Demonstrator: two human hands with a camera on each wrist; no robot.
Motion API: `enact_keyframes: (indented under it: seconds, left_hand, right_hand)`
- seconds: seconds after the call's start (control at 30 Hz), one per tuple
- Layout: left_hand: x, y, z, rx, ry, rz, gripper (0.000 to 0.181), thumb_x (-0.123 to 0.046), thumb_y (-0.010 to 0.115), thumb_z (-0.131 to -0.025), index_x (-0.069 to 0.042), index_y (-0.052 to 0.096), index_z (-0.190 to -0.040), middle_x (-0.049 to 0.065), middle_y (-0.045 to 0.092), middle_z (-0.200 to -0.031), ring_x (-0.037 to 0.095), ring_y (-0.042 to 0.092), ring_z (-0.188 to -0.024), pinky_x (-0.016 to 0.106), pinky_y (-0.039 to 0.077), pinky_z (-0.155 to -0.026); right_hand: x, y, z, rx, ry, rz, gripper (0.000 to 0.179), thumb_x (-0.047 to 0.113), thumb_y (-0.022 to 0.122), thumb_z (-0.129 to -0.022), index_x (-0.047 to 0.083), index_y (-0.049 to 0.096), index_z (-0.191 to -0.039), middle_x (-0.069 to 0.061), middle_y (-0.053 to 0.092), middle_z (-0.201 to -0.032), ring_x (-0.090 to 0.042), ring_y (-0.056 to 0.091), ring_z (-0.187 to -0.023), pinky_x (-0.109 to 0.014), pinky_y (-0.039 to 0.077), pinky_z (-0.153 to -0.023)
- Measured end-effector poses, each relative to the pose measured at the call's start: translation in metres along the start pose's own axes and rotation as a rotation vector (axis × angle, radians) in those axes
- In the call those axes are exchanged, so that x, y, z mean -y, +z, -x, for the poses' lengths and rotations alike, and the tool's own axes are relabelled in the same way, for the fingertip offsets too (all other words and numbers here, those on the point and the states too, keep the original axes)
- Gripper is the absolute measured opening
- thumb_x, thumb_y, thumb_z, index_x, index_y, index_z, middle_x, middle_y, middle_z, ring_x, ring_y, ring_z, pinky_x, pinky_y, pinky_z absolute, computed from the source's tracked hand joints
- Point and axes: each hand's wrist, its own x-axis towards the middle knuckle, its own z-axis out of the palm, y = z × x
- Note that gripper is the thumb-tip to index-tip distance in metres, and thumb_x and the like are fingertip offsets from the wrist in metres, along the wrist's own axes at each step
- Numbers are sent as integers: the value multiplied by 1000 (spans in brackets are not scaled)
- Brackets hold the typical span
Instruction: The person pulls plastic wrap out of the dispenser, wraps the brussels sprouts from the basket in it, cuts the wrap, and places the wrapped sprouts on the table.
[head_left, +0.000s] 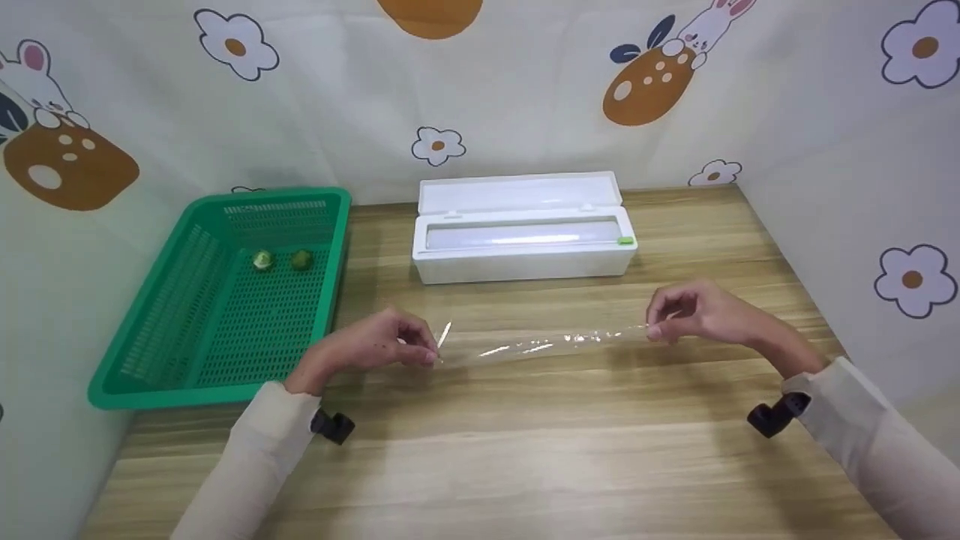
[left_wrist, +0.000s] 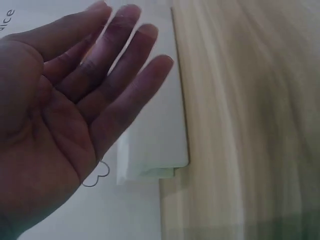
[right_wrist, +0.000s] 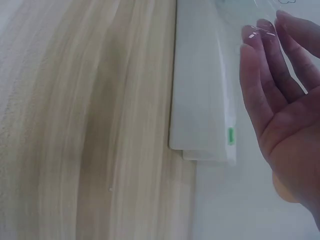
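A strip of clear cling film (head_left: 559, 343) stretches between both hands above the wooden table. My left hand (head_left: 386, 340) pinches its left end between thumb and fingers, and a small corner sticks up there. At the other end, my right hand (head_left: 697, 313) pinches the film the same way. Behind the film lies a long white dispenser box (head_left: 525, 265) with its lid (head_left: 517, 193) raised. Inside it a roll of film (head_left: 525, 235) shows through the opening, and a small green slider (head_left: 625, 241) sits at the right of its edge.
A green plastic basket (head_left: 330, 300) stands at the left, close to the left forearm. Two small green round things, one paler (head_left: 262, 260) and one darker (head_left: 301, 260), lie in it. A printed curtain (head_left: 525, 90) hangs behind the wooden table (head_left: 525, 465).
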Motion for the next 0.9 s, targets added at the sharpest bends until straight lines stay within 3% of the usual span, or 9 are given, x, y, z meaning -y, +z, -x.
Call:
enact_keyframes:
  seconds: [0.17, 0.43, 0.67, 0.9]
  left_hand:
    - [15, 18, -4, -13, 40, -19, 9, -13, 71, -92, -7, 76, -98, 8, 76, -94, 9, 62, -84, 22, 54, -76]
    - [31, 33, -6, -73, 25, 19, 9, -14, 73, -91, -9, 76, -97, 6, 76, -96, 9, 63, -86, 19, 53, -76]
    - [35, 42, -10, -91, 19, -59, 5, -13, 75, -89, -9, 77, -91, 2, 76, -89, 7, 62, -80, 18, 52, -73]
    - [40, 48, -11, -115, -2, -65, 10, -17, 73, -91, -11, 80, -92, 1, 77, -88, 4, 58, -74, 17, 48, -66]
  right_hand:
    - [-15, 6, 2, 49, 53, 37, 7, 3, 73, -87, 10, 74, -88, -1, 73, -86, -8, 67, -81, -26, 56, -74]
    - [-41, 21, 2, 121, 12, 36, 5, 4, 78, -82, 4, 75, -86, -23, 70, -98, -11, 67, -95, -24, 56, -89]
    - [-53, 35, -2, 111, 11, 136, 5, 11, 78, -83, 10, 76, -87, -9, 71, -95, -10, 65, -93, -22, 54, -88]
    - [-56, 44, -3, 74, 18, 271, 10, 24, 72, -92, 17, 79, -92, 1, 75, -98, -9, 67, -95, -26, 53, -91]
